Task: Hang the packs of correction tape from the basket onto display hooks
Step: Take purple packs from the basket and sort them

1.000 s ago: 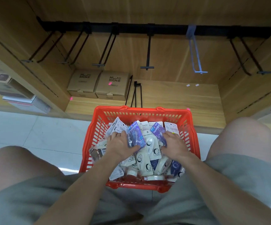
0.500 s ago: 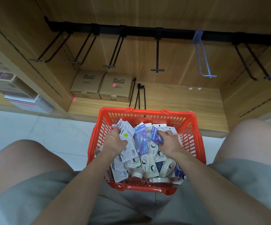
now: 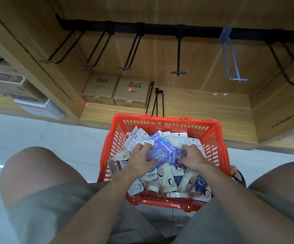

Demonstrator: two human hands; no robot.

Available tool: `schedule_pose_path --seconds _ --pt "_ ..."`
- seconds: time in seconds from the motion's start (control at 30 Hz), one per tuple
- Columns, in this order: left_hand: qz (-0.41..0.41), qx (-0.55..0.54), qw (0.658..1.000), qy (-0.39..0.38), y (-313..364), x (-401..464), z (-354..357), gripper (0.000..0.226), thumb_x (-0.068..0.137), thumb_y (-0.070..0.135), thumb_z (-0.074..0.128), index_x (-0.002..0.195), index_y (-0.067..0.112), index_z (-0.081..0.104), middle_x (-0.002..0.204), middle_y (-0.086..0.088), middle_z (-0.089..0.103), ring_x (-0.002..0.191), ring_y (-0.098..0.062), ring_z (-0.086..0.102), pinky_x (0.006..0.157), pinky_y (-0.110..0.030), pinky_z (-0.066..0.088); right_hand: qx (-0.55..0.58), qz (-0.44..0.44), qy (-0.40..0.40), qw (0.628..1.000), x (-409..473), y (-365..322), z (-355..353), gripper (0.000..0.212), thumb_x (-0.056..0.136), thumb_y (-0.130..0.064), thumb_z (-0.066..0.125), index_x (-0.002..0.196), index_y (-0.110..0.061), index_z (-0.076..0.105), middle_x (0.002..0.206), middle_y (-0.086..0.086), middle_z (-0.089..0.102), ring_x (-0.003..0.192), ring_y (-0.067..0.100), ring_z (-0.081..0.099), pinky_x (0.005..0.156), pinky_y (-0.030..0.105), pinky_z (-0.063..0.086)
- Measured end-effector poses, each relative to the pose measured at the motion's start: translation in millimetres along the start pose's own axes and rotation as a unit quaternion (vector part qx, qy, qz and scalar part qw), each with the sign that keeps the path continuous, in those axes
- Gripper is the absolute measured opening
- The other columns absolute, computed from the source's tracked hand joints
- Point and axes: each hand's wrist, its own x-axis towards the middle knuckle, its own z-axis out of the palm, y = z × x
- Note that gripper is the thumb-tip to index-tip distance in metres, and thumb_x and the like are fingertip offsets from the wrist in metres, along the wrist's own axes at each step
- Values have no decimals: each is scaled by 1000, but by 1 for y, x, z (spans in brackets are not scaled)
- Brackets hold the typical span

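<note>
An orange basket (image 3: 216,136) stands on the floor between my knees, filled with several packs of correction tape. My left hand (image 3: 140,158) grips a purple pack (image 3: 159,152) at the top of the pile. My right hand (image 3: 192,158) pinches a smaller dark purple pack (image 3: 177,155) right beside it. White packs (image 3: 178,140) stand along the far side of the basket. Above, a black rail (image 3: 160,30) carries several bare black display hooks (image 3: 178,57) and one pale blue hook (image 3: 230,59).
Two brown cardboard boxes (image 3: 116,90) sit on the wooden shelf base (image 3: 204,106) behind the basket, with loose black hooks (image 3: 157,101) lying next to them. Wooden side panels close the bay at left and right. More boxed goods (image 3: 10,83) fill the shelf to the left.
My left hand has let go of the white packs and taken the purple pack. My right hand has shifted toward the basket's middle onto the dark purple pack. The view has tilted slightly.
</note>
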Motion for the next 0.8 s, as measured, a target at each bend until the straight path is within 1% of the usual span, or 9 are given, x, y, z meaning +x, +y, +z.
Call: schedule_pose_path --seconds 0.07,0.17,0.27,0.37,0.5,0.63,0.7,0.77,0.8 --pt "-35 1 999 31 -4 1 1 62 91 31 77 142 19 43 139 -12 40 130 -31 43 105 -37 42 -22 -17 1 1000 1 0 -2 55 88 -22 77 139 -12 57 134 11 45 125 31 50 86 31 49" --pt "-92 -19 994 48 -3 4 1 82 85 35 83 147 15 32 146 -14 31 136 -32 39 102 -37 43 -47 -50 14 998 -2 1 -3 55 85 -24 80 134 -17 57 122 1 43 127 26 43 101 37 45" --pt "-119 -42 991 40 2 10 4 93 82 43 85 149 15 27 148 -16 27 140 -34 35 108 -41 42 -52 -66 29 996 -6 2 -3 46 79 -26 83 115 -21 54 109 -4 48 117 25 45 92 37 44" --pt "-130 -37 990 34 4 14 5 95 83 51 82 152 18 26 147 -17 28 141 -36 33 111 -43 39 4 -47 78 996 -9 2 -7 43 77 -34 84 100 -21 50 92 -3 54 98 27 57 78 39 46" --pt "-45 63 996 47 2 17 6 86 84 49 80 153 28 33 146 -17 31 138 -36 31 113 -47 38 159 -19 129 979 -8 -4 -20 36 85 -35 82 100 -18 54 83 2 68 72 22 66 59 31 44" --pt "-20 120 992 29 7 24 4 83 85 49 79 152 24 37 141 -12 41 133 -32 37 108 -45 42 299 -27 182 936 -9 -15 -33 24 95 -28 75 108 -19 57 86 -9 65 78 15 67 57 18 40" --pt "-36 118 992 20 7 28 2 76 85 47 79 144 16 42 134 -10 47 129 -31 41 105 -44 44 345 -29 127 930 -9 -24 -30 28 96 -31 74 113 -20 56 90 -14 62 78 5 61 64 15 42" --pt "-45 100 994 23 3 32 2 54 87 41 78 123 12 49 122 -11 51 122 -31 48 98 -43 46 385 -15 45 922 -9 -34 -24 58 89 -44 79 133 -15 55 120 -8 66 106 16 67 92 32 54" --pt "-53 88 994 28 0 33 1 43 89 36 77 112 13 49 115 -11 53 115 -32 52 92 -41 47 375 -20 10 927 -11 -39 -20 77 82 -54 81 143 -17 50 138 -6 59 122 20 61 107 44 50"
